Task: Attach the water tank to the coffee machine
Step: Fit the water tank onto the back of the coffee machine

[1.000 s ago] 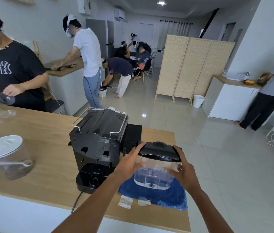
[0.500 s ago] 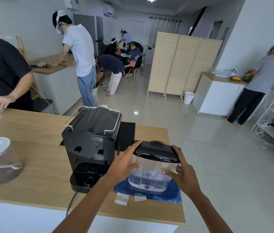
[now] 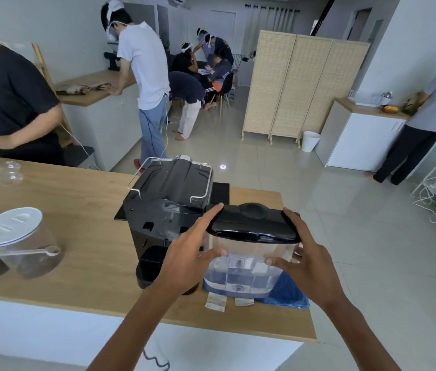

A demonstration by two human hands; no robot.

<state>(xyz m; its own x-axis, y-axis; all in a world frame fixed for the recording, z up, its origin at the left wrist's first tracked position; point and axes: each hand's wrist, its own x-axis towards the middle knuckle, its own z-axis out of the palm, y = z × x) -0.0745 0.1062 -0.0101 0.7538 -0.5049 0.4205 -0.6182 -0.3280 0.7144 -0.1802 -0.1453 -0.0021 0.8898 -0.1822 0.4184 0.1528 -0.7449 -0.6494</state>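
The clear water tank [image 3: 246,266] with a black lid is held just above a blue cloth [image 3: 290,293] near the counter's right front corner. My left hand [image 3: 190,255] grips its left side and my right hand [image 3: 305,255] grips its right side. The black coffee machine [image 3: 168,207] stands right beside it on the left, its back turned towards me. The tank's left edge is close to the machine's rear; my left hand hides the gap between them.
Two clear jars with white lids [image 3: 21,245] stand at the counter's left. A black mat [image 3: 219,192] lies behind the machine. Paper slips [image 3: 215,302] lie at the front edge. A person in a black shirt [image 3: 5,103] stands across the wooden counter [image 3: 77,210]; others work farther back.
Both hands have lifted the tank slightly off the blue cloth and brought it closer to the machine. The view has shifted nearer to the counter.
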